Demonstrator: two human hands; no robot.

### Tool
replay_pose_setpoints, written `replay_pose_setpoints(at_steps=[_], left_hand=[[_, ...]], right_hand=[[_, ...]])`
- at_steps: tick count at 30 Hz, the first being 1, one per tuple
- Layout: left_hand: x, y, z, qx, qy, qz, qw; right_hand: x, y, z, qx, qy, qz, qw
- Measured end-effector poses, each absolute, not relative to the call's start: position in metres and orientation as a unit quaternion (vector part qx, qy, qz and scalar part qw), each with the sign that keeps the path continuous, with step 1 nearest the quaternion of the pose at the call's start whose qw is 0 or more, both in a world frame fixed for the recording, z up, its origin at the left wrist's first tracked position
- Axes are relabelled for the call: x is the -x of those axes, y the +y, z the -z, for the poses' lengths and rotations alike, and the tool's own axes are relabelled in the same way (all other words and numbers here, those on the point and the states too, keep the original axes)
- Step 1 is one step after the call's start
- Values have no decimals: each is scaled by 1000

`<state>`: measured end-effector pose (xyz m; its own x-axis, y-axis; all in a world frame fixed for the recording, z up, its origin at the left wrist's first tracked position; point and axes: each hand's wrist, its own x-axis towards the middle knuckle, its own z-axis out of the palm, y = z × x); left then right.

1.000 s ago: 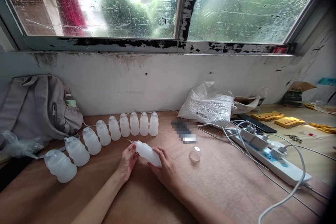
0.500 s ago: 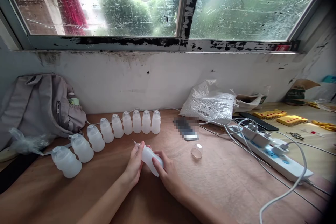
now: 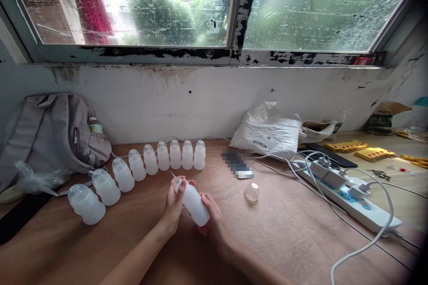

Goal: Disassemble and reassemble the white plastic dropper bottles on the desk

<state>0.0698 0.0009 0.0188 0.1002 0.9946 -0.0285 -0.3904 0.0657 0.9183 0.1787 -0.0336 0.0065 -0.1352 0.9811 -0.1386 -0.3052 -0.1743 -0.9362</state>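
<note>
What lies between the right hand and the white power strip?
In the head view, a clear cap on the table lies nearer the right hand; white cables lie nearer the power strip.

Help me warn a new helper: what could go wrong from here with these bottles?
The tilted bottle, held by the left hand near its top and the right hand lower down, might slip if either grip loosens.

The clear cap lies loose to the right; a sweep of the right arm could knock it away.

The standing bottles are close together, so bumping one may topple its neighbours.
</note>
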Motion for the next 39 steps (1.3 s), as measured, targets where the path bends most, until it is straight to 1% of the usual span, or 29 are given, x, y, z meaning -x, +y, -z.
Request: replay_pose_setpoints(at_steps=[2,4,7,9,11,13,15,17,19,21,22,23,24,27,31,33,35,37,39], left_hand=[[-71,-1,-15,-399,357,-528,659],[-73,-2,-10,-389,353,-516,677],[-72,2,-1,-359,374,-550,654],[-69,6,4,-340,391,-563,643],[-65,10,6,-338,405,-548,649],[-61,12,6,-355,405,-525,659],[-60,12,4,-379,394,-512,663],[-60,10,1,-395,384,-501,667],[-60,9,-1,-404,381,-489,673],[-61,8,-2,-413,378,-484,673],[-61,7,-2,-420,377,-486,667],[-62,7,-2,-431,377,-492,657],[-62,7,-1,-444,379,-496,643],[-65,7,2,-500,400,-493,589],[-68,8,9,-568,408,-467,541],[-68,9,12,-574,403,-462,543],[-67,9,12,-578,395,-451,554],[-66,9,11,-592,383,-427,566],[-64,8,9,-611,370,-399,575]], right_hand=[[-177,-35,-5,440,-459,-581,508],[-180,-33,-2,463,-545,-488,500],[-195,-22,5,465,-699,-284,462],[-209,-10,8,469,-757,-129,435],[-226,4,10,505,-752,7,423],[-244,16,7,555,-716,107,410],[-262,24,2,621,-670,164,373],[-278,29,-4,698,-616,180,317],[-292,32,-8,767,-571,160,247],[-301,34,-8,809,-548,108,185],[-302,34,-5,814,-551,72,170],[-302,35,-2,805,-566,35,176],[-299,35,2,783,-588,-2,203],[-280,35,17,666,-652,-107,346],[-247,28,27,547,-628,-283,476],[-238,26,27,494,-554,-384,549],[-236,27,26,443,-441,-478,617],[-240,32,25,407,-329,-551,650],[-247,37,23,382,-255,-602,653]])
